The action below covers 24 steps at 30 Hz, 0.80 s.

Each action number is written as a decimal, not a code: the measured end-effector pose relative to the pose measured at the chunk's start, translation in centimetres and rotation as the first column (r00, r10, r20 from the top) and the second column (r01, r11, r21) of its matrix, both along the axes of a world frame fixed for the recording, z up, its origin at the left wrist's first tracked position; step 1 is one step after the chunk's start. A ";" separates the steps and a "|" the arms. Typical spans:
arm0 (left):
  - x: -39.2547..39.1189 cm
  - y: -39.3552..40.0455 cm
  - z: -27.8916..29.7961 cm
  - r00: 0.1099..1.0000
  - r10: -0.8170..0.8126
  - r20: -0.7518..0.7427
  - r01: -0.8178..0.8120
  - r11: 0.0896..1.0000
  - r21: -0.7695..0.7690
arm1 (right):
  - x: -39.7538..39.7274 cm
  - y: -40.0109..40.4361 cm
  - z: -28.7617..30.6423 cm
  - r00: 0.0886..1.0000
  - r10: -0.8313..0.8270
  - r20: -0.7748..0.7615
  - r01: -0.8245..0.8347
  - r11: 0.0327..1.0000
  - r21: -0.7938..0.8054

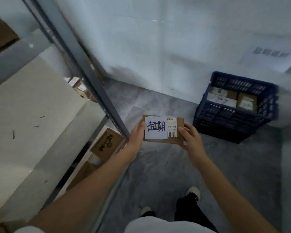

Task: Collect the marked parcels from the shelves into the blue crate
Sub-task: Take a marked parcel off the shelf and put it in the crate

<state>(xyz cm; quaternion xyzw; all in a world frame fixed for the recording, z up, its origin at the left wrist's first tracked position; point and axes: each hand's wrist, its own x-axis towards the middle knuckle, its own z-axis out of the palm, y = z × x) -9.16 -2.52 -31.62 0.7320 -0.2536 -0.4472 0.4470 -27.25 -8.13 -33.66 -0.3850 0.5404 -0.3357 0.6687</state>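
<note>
Underfoot grey floor (158, 165), pale wall (158, 47), shelving (84, 64)

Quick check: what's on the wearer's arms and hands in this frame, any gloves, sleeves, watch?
No gloves: the left hand and right hand are bare, and both forearms are bare up to the frame's lower edge. No watch, ring or wristband shows. A pale sleeve edge appears at the bottom left corner, likely a short sleeve. No markings or cables are visible.

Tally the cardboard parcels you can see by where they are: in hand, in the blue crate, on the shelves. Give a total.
In hand: 1, the marked parcel, held by left hand and right hand.
In the blue crate: at least 3.
On the shelves: at least 5, partly hidden.
Total: at least 9.
</note>
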 end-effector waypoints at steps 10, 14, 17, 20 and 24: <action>-17.3 -15.8 -2.0 0.963 -0.265 -0.041 0.267 0.963 0.031 | -17.3 -10.9 -1.6 0.962 -0.254 -0.104 0.258 0.966 0.029; -22.6 -20.8 -2.9 0.938 -0.333 -0.092 0.340 0.939 0.062 | -22.6 -14.4 -2.3 0.934 -0.341 -0.112 0.349 0.935 0.067; -25.1 -24.9 -3.7 0.917 -0.389 -0.085 0.397 0.910 0.116 | -25.2 -17.2 -3.2 0.914 -0.385 -0.132 0.398 0.913 0.092; -26.4 -29.1 -4.6 0.908 -0.415 -0.057 0.419 0.894 0.161 | -26.2 -20.9 -4.6 0.895 -0.418 -0.158 0.436 0.894 0.106; -27.8 -34.6 -6.7 0.908 -0.419 -0.002 0.413 0.894 0.176 | -26.6 -25.6 -7.0 0.880 -0.455 -0.132 0.471 0.872 0.131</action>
